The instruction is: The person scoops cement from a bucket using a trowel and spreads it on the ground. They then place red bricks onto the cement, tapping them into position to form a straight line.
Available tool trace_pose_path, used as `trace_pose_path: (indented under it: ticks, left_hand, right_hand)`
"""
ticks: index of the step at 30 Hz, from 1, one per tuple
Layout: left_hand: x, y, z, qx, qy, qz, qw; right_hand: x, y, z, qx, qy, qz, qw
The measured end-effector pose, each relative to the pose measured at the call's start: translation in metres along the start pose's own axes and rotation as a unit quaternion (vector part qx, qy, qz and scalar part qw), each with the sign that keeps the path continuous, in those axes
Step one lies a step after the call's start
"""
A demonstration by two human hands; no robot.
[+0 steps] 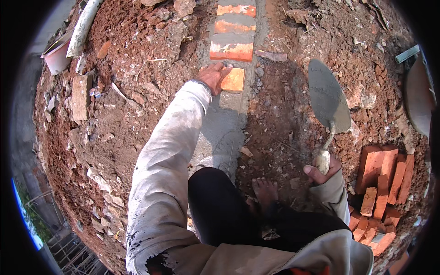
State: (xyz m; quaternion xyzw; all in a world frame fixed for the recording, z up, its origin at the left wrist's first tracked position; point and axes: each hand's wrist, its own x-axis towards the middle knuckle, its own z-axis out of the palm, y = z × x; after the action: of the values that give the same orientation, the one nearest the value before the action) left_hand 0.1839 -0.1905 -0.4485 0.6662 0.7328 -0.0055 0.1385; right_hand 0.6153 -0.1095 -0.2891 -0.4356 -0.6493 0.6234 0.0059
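My left hand (pixel 212 78) grips the left end of an orange brick (pixel 234 80), which rests on the strip of grey mortar (pixel 222 121). Just beyond it, several bricks (pixel 232 51) lie crosswise in a row, with grey mortar smeared over and between them. At the right, my right hand (pixel 327 171) is closed around the handle of a trowel (pixel 326 91). The blade, coated in wet mortar, points away from me above the soil and touches nothing I can see.
Red bricks (pixel 381 195) lie piled at the lower right. A round metal pan (pixel 419 98) stands at the far right edge. At the upper left are a pale bucket (pixel 58 58) and a white pipe (pixel 85 28). A thin string line (pixel 230 153) runs along the mortar; my bare foot (pixel 266 190) is beside it.
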Motion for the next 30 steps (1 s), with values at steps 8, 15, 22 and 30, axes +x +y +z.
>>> trace_pose_path:
  ticks: [8, 15, 22, 30]
  left_hand:
    - [-0.002, 0.011, -0.002, -0.009, -0.044, -0.051, 0.998]
    - [-0.004, 0.015, 0.0, 0.045, -0.021, -0.065, 0.997]
    - [-0.052, 0.113, 0.021, -0.21, 0.109, -0.262, 0.936]
    - [-0.048, 0.149, -0.005, -0.433, 0.093, -0.333, 0.833]
  right_hand:
    - [0.006, 0.0, 0.013, 0.035, -0.031, 0.042, 0.998]
    - [0.009, 0.001, 0.015, 0.047, -0.063, 0.02, 0.997]
    - [0.001, 0.005, 0.021, 0.072, -0.031, 0.024, 0.997]
    - [0.013, 0.012, 0.037, 0.159, 0.006, -0.06, 0.985]
